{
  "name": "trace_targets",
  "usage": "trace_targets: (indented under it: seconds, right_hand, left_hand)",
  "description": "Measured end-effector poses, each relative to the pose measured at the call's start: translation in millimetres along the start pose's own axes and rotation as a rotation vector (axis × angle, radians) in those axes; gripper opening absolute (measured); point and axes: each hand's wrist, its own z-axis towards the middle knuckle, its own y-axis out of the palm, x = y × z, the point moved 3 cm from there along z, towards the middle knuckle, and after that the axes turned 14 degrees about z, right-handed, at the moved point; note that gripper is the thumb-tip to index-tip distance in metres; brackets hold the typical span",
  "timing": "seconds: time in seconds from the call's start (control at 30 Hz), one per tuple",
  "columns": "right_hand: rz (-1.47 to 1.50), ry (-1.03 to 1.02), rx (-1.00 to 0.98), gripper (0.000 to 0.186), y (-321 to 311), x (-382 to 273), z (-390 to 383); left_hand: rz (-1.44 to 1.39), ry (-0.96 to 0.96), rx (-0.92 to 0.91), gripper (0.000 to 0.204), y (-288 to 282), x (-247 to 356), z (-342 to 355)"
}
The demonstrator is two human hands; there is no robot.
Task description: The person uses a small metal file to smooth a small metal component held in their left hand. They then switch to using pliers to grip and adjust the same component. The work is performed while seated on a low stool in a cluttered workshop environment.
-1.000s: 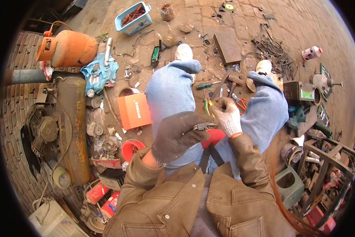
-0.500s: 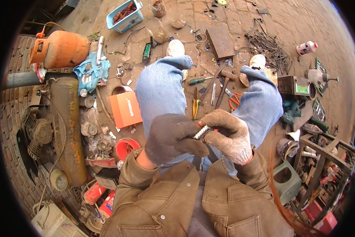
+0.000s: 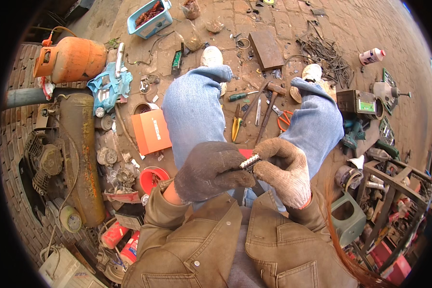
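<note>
Between my gloved hands, above my lap, is a small dark block with a pale, ridged strip along its top. My left hand, in a dark grey glove, pinches its left end between thumb and fingers. The right hand, wearing a tan and white knit glove, grips the other end with fingertips and thumb. Both gloves cover most of the piece, so its exact kind cannot be made out. A bit of red shows just beyond it, partly hidden by the hands.
Between my feet lie a hammer, a screwdriver, yellow-handled pliers and orange-handled scissors. An orange box and red bucket stand left, near an orange gas cylinder. At right are a metal case and metal frame.
Both hands keep their hold on the piece, which has shifted slightly right and down. More of the red thing behind it now shows.
</note>
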Motion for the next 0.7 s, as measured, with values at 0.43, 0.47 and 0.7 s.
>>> trace_targets:
  seconds: [0.43,0.47,0.7]
  right_hand:
    - [-0.253,-0.194,-0.091,0.024,-1,5,0]
    - [-0.186,-0.089,-0.054,0.025,-4,8,1]
    - [0.062,0.035,-0.069,0.027,-10,23,8]
  left_hand:
    - [0.002,-0.027,-0.005,0.037,3,0,0]
    - [0.012,-0.021,0.001,0.036,3,0,0]
    - [-0.156,-0.189,0.095,0.030,12,0,1]
